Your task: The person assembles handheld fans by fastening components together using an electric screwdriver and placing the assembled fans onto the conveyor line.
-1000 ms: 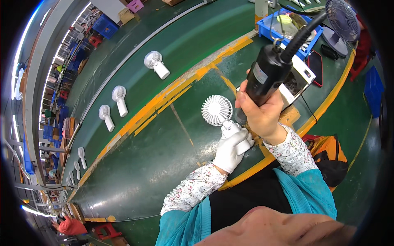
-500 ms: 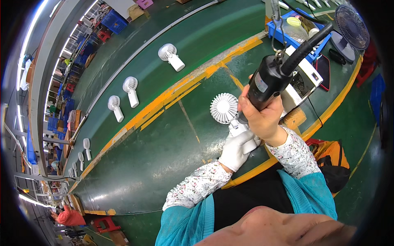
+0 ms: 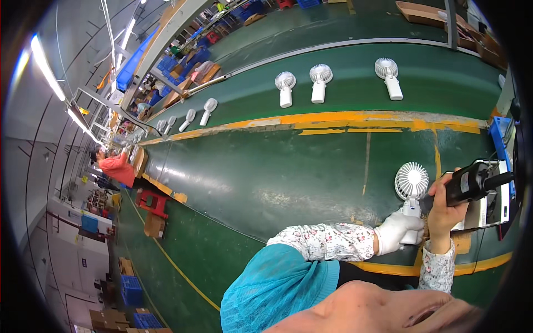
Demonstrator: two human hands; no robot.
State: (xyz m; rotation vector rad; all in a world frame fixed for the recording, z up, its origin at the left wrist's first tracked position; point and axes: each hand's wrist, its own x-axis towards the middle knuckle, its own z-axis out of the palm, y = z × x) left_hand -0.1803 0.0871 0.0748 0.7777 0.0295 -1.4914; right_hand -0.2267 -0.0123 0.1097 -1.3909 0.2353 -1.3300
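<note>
My left hand (image 3: 397, 233), in a white glove, is closed around the handle of a white handheld fan (image 3: 412, 181). The fan's round, slatted head points away from me, over the green table. Close on its right, my bare right hand (image 3: 446, 215) grips a black electric screwdriver (image 3: 467, 184) with a thick cable end. The screwdriver's front end is beside the fan's neck; its tip is hidden, so I cannot tell whether they touch.
Across the yellow-taped edge, several white fans (image 3: 318, 83) lie spaced along a green conveyor belt (image 3: 355, 91). A white box-like device (image 3: 502, 191) and a blue bin (image 3: 501, 139) stand at the right. A person in red (image 3: 117, 167) is at the table's far left end.
My view has swung to the left, so my hands now appear farther right and more of the room at left shows. Both hands keep their hold on the fan and the screwdriver.
</note>
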